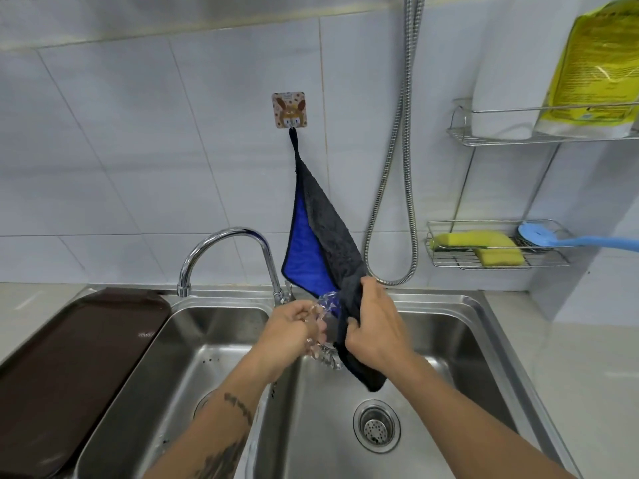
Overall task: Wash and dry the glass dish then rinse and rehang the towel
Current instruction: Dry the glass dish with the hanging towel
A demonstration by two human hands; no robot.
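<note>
While towel (332, 250) hangs from wall hook (289, 110), right hand (375, 326) clutches its lower end; left hand (294, 328) fingers curled round glass dish (326, 354) beside towel.

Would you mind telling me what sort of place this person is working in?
Most likely a home kitchen's washing-up corner: a double stainless sink with a curved faucet, a wire rack holding yellow sponges, and a towel hanging from a hook on the tiled wall.

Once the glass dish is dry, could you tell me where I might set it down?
The brown tray at the sink's left edge looks bare, as does the counter to its right. It is crowded by the faucet, where the left hand, right hand, glass dish and towel meet.
</note>
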